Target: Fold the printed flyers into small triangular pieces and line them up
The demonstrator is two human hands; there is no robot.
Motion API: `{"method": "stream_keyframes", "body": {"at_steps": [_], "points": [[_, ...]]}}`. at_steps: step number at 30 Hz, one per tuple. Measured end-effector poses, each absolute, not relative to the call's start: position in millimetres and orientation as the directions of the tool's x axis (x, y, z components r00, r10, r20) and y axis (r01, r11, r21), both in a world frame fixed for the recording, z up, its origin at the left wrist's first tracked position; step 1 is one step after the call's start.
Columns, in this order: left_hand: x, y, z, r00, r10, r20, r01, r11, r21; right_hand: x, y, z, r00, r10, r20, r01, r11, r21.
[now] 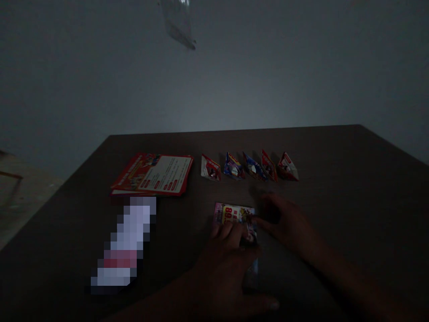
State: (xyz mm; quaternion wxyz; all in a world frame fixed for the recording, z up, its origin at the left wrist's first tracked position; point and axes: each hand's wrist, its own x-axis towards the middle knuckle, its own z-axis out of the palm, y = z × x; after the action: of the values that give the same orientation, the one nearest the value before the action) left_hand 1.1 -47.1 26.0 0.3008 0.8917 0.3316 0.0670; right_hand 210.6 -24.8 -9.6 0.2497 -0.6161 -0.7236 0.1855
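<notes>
A printed leaflet (236, 213) with a large price on it lies on the dark table in front of me. My left hand (228, 264) rests over its lower part, fingers spread and palm down, hiding much of it. At the leaflet's right edge is my right hand (281, 221), its thumb and fingers apart in a curve. Beyond the hands stands a row of several small folded paper pieces, among them a red and white one (210, 169) at the left end and a blue one (233, 166) beside it.
A stack of red and white leaflets (161, 172) lies at the table's (321, 152) left. In front of it is a pixelated pale object (129, 241). A pale wall rises behind the table, with a clear plastic piece (177, 22) on it.
</notes>
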Motion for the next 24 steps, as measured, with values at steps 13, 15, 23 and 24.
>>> {"method": "stream_keyframes", "body": {"at_steps": [13, 15, 23, 24], "points": [[0.6, -45.4, 27.1, 0.779, 0.624, -0.066, 0.536, -0.607, 0.587, 208.8, -15.2, -11.2, -0.035, 0.988, 0.153, 0.829, 0.114, -0.547], [0.8, -45.6, 26.4, 0.779, 0.624, -0.070, 0.537, -0.605, 0.588, 209.1, -14.6, -10.8, -0.029, 0.987, 0.155, 0.838, 0.108, -0.535], [4.4, -47.8, 27.8, 0.759, 0.648, -0.062, 0.561, -0.603, 0.566, 216.0, -17.3, -6.7, -0.075, 0.987, 0.140, 0.792, 0.144, -0.593], [5.5, -48.2, 27.9, 0.754, 0.654, -0.062, 0.567, -0.600, 0.565, 217.5, -18.1, -7.0, -0.084, 0.985, 0.151, 0.774, 0.160, -0.613]]}}
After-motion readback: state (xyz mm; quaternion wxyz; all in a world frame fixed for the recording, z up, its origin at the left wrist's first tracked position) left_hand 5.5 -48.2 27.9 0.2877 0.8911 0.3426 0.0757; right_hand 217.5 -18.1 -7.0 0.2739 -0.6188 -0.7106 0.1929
